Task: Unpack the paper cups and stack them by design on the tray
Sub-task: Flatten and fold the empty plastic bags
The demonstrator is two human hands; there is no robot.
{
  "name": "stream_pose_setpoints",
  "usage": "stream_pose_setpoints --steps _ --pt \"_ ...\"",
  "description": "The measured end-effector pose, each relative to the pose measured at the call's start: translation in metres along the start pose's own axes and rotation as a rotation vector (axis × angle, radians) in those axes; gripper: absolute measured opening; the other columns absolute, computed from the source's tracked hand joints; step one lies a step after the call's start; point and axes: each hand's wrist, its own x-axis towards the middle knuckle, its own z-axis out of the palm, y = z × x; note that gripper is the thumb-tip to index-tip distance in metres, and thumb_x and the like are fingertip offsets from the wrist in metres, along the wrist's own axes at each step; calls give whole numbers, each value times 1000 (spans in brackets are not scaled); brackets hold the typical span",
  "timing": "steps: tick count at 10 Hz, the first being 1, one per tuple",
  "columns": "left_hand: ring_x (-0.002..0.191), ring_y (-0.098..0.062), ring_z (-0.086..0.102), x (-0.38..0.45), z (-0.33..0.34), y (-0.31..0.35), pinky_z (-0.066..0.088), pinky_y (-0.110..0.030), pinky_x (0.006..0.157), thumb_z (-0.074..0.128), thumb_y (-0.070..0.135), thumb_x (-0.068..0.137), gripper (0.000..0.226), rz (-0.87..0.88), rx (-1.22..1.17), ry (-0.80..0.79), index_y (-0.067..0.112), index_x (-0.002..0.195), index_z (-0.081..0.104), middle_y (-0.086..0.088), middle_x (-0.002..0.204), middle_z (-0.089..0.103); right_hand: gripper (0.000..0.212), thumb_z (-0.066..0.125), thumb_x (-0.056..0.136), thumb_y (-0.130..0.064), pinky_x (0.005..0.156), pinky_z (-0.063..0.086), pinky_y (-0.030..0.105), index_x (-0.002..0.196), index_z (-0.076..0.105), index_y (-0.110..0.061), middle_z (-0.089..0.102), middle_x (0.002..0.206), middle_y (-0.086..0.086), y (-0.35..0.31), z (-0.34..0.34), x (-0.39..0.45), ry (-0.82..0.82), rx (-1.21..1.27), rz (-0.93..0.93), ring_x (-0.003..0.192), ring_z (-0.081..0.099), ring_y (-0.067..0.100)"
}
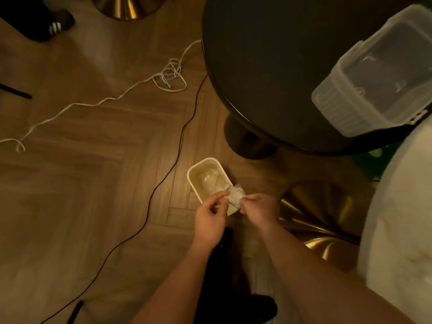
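The person stands over a small cream bin (pixel 192 174) that sits on the herringbone wood floor (pixel 98 188), and both bare hands are held just above its near end. Between the hands is a crumpled piece of clear plastic wrapping (pixel 236 196). The left hand (pixel 210 220) pinches its left edge between thumb and curled fingers; the right hand (pixel 261 208) grips its right edge, fingers folded in toward the palm. Both hands are therefore closed on the wrapping. More clear plastic (pixel 210 177) lies inside the bin, toward its far end. No paper cup can be made out in the wrapping; the picture is dim and soft at that spot. To the upper right stands a round dark table (pixel 261 66), and a translucent lidded plastic container (pixel 374 78) rests on its right portion, overhanging toward the edge. A white cloth surface (pixel 397 218) fills the right margin. A gold, glossy pedestal base (pixel 322 220) lies just right of the right forearm, and a second gold base (pixel 126 8) shows at the top edge. A white cord (pixel 112 98) runs in loops across the floor at left, and a thin black cable (pixel 182 134) curves from the table's rim down toward the lower left. A dark shoe (pixel 261 305) shows at the bottom between the forearms.
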Motion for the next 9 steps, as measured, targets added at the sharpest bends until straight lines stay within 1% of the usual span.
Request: stream_pose_setpoints --steps 1,2,3,4,5,6,7,8,9 --pt "118 -12 62 21 2 -31 51 -38 104 51 3 100 39 -42 101 -154 26 127 69 6 131 65 25 69 80 -8 80 60 36 62 66 -24 74 74 3 15 17 30 -60 -96 39 80 72 21" --pt "133 -16 51 46 1 -51 41 -42 115 44 -2 101 43 -104 94 -220 16 137 60 4 142 53 11 72 80 -18 86 60 44 90 77 -18 76 92 6 23 30 55 -145 -157 13 89 72 24" --pt "131 -21 52 73 1 -71 42 -43 114 41 4 103 45 -167 163 -227 19 141 57 5 144 50 58 67 80 -36 96 55 46 135 59 -19 66 128 4 28 38 78 -171 -111 50 111 65 26" --pt "126 -32 56 106 2 -93 44 -50 111 42 10 100 45 -190 258 -189 20 141 57 -9 140 56 27 55 76 -40 92 56 49 92 73 -29 72 106 4 32 41 96 -157 -102 39 102 67 29" --pt "125 -41 57 147 4 -117 43 -52 111 43 3 99 44 -277 311 -217 16 139 58 -20 135 61 27 49 61 -49 87 58 50 66 72 -36 72 83 2 37 42 105 -152 -86 56 93 70 32" --pt "128 -41 56 178 8 -113 46 -47 110 46 6 100 39 -374 361 -252 10 137 58 -21 137 59 28 49 53 -56 88 58 54 68 71 -49 73 85 2 48 47 118 -186 -4 83 94 71 34" --pt "127 -39 57 184 9 -84 48 -42 104 44 11 104 38 -462 446 -224 -6 135 55 -25 137 59 25 53 66 -49 88 58 53 67 72 -32 73 85 2 46 48 119 -179 61 76 92 71 32" --pt "125 -41 58 180 7 -77 50 -44 99 42 12 104 38 -477 440 -206 -8 133 55 -26 135 59 24 52 72 -43 89 58 51 72 70 -28 74 89 3 39 43 108 -181 94 60 92 71 28" --pt "113 -35 64 157 1 -57 53 -46 92 45 14 103 29 -400 385 -138 3 121 65 -21 126 66 21 53 80 -37 86 60 45 77 70 -26 73 90 2 24 29 86 -179 72 28 91 70 26"
